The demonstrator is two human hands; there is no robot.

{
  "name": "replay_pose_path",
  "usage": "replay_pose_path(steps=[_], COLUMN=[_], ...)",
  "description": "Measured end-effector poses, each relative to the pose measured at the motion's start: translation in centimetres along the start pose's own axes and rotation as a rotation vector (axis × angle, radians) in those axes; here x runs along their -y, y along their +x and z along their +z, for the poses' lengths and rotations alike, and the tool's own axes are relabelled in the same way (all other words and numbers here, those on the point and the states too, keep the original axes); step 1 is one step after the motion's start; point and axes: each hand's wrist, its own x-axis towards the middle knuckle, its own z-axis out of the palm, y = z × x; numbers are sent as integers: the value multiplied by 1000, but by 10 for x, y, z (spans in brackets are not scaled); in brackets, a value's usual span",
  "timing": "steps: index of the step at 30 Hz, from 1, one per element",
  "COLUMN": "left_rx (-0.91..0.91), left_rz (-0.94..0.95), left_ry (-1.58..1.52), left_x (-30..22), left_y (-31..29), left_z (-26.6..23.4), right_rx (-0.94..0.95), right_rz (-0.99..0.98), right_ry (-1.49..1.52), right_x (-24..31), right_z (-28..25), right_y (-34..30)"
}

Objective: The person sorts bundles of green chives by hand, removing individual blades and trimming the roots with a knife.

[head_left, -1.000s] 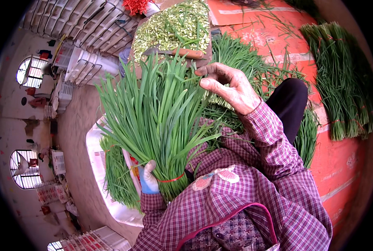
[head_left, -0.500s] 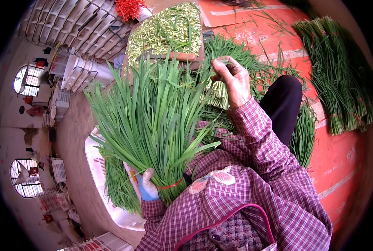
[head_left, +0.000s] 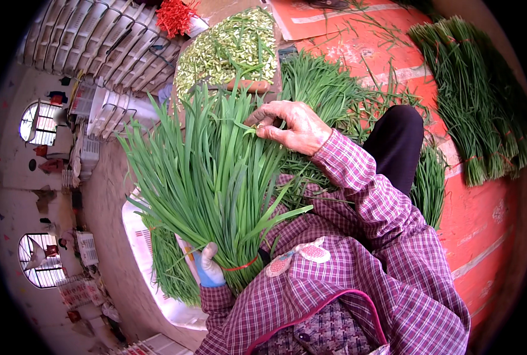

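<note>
A thick bunch of garlic chives [head_left: 204, 171] leans across my lap, its green leaves fanned out toward the far left. My left hand [head_left: 210, 266], in a blue and white glove, grips it low down, beside the red band [head_left: 242, 265] tied around its base. Over the right side of the leaf tips is my bare right hand [head_left: 299, 128]. Its thumb and forefinger pinch a chive leaf with a yellowish tip. The left fingers behind the bunch are hidden.
A white crate [head_left: 136, 228] with more chives stands at my left. Ahead, a board [head_left: 183, 106] carries cut stem pieces and a wooden-handled knife [head_left: 249, 86]. Loose chives [head_left: 319, 80] lie on the orange sheet [head_left: 476, 236], tied bundles [head_left: 467, 100] at far right. Crates [head_left: 97, 44] are stacked back left.
My right hand has moved left and slightly down, from beside the bunch onto its leaf tips, where it now pinches a leaf. The left hand keeps its hold on the bunch.
</note>
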Motion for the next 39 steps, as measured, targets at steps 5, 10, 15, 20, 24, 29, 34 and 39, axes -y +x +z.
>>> replay_pose_path(steps=[5, 10, 15, 20, 24, 29, 34, 39], left_rx=[27, 149, 151, 25, -3, 95, 130, 175], left_rz=[12, -106, -103, 10, 16, -64, -122, -179], left_ry=[-29, -106, -117, 0, 49, 29, -11, -220], left_x=[2, -7, -23, -5, -12, -28, -58, -34], left_y=[3, -3, -8, -2, -5, -10, -13, -11], left_z=[-6, 5, 31, 11, 20, 33, 70, 38], right_rx=[5, 9, 47, 71, 31, -92, -332, -648], right_rz=[-45, -80, -28, -23, -10, -102, -183, -98], right_ry=[-101, -147, -118, -84, -144, -279, -506, -334], right_x=[1, 3, 7, 7, 8, -3, 5, -13], right_z=[4, 3, 3, 5, 11, 24, 43, 28], right_y=[2, 2, -1, 1, 1, 0, -2, 17])
